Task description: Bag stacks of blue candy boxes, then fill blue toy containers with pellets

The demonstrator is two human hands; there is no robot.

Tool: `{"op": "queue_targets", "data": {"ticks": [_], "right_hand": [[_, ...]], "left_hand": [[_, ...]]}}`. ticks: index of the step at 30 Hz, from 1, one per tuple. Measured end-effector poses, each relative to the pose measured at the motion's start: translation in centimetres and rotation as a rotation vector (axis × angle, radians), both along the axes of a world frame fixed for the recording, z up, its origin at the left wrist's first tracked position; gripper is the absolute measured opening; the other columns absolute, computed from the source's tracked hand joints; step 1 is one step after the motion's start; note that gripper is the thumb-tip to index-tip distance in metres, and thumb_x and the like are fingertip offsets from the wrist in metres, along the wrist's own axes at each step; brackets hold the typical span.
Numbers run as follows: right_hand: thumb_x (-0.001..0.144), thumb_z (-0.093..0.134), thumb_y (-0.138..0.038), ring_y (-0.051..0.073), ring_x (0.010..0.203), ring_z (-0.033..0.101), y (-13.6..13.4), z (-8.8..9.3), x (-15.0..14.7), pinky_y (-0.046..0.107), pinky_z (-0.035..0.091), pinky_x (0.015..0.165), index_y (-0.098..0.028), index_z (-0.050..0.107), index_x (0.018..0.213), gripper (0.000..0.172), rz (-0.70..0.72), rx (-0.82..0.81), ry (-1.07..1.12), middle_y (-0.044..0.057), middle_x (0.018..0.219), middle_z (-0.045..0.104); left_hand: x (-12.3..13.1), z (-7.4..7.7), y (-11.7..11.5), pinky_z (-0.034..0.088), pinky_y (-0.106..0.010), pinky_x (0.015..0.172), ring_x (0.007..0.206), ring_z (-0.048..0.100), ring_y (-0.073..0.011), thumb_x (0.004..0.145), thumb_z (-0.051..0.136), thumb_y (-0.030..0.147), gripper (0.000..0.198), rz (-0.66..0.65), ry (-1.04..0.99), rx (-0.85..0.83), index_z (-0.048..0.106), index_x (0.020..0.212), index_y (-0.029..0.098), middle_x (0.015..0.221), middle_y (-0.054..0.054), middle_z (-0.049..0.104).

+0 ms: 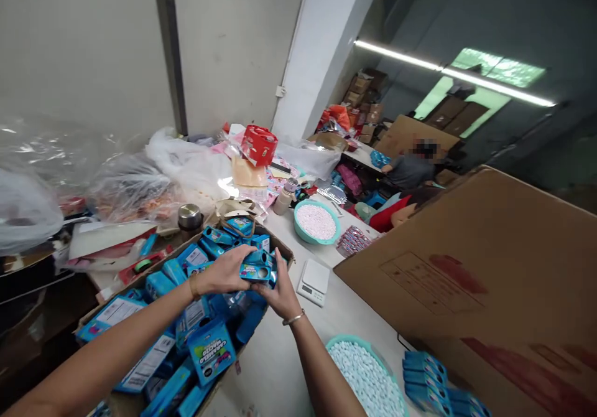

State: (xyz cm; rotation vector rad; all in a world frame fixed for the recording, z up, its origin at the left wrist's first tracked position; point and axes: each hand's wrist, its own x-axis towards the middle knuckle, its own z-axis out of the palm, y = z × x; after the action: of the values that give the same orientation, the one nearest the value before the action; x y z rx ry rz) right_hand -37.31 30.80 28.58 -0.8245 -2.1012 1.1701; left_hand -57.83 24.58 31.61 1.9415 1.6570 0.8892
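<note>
My left hand (227,270) and my right hand (282,287) close on a small stack of blue candy boxes (255,272) from either side. The front box has printed lettering and a round opening at one end. The stack is above the right side of an open carton (280,243) filled with loose blue boxes. One larger-looking blue box (211,350), printed with colourful lettering, lies face up nearest me in the carton. To the right of my hands, a white digital scale (314,282) rests on the table.
Turquoise basins hold pink-white candies (316,223) and pale blue candies (361,373). Blue boxes (425,376) stand by a large cardboard box (466,261) at right. A steel-lidded flask (189,216), plastic bags (135,180) and a red box (259,145) are behind. A person (413,169) sits farther back.
</note>
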Motion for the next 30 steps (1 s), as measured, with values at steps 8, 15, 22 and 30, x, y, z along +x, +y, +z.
{"op": "queue_targets", "data": {"ticks": [8,15,22,30], "right_hand": [[0.089,0.062,-0.04,0.024,0.109,0.065,-4.2,6.7,12.8,0.038,0.053,0.095,-0.023,0.038,0.149,0.067,-0.295,-0.104,0.234,0.008,0.127,0.066],[0.087,0.065,-0.041,0.027,0.114,0.061,-11.0,4.7,24.8,0.041,0.051,0.098,-0.02,0.057,0.133,0.051,-0.998,0.081,0.173,0.012,0.124,0.064],[0.092,0.058,-0.027,0.025,0.115,0.057,-14.8,0.8,30.7,0.044,0.05,0.098,-0.025,0.053,0.132,0.04,-1.107,0.314,0.087,0.011,0.12,0.058],[0.079,0.072,-0.032,0.03,0.133,0.045,-16.0,-1.0,34.9,0.05,0.042,0.109,-0.023,0.032,0.145,0.078,-0.972,0.241,0.225,0.015,0.143,0.045]], "left_hand": [[14.3,4.3,-0.1,0.053,-0.042,0.093,0.11,0.064,-0.031,0.063,0.084,0.038,0.077,0.026,-0.989,-0.197,0.051,0.129,0.018,0.122,-0.012,0.066],[30.0,-0.2,-3.3,0.056,-0.039,0.088,0.101,0.068,-0.0278,0.07,0.079,0.043,0.057,0.221,-1.418,-0.403,0.062,0.116,0.014,0.111,-0.011,0.072],[40.9,-1.2,-6.4,0.053,-0.038,0.094,0.108,0.065,-0.0272,0.071,0.076,0.051,0.061,0.271,-1.135,-0.34,0.057,0.121,0.02,0.117,-0.009,0.069],[45.4,-1.6,-8.7,0.034,-0.047,0.116,0.138,0.042,-0.0308,0.084,0.053,0.066,0.066,0.212,-0.971,-0.398,0.055,0.133,0.022,0.145,-0.011,0.051]]}}
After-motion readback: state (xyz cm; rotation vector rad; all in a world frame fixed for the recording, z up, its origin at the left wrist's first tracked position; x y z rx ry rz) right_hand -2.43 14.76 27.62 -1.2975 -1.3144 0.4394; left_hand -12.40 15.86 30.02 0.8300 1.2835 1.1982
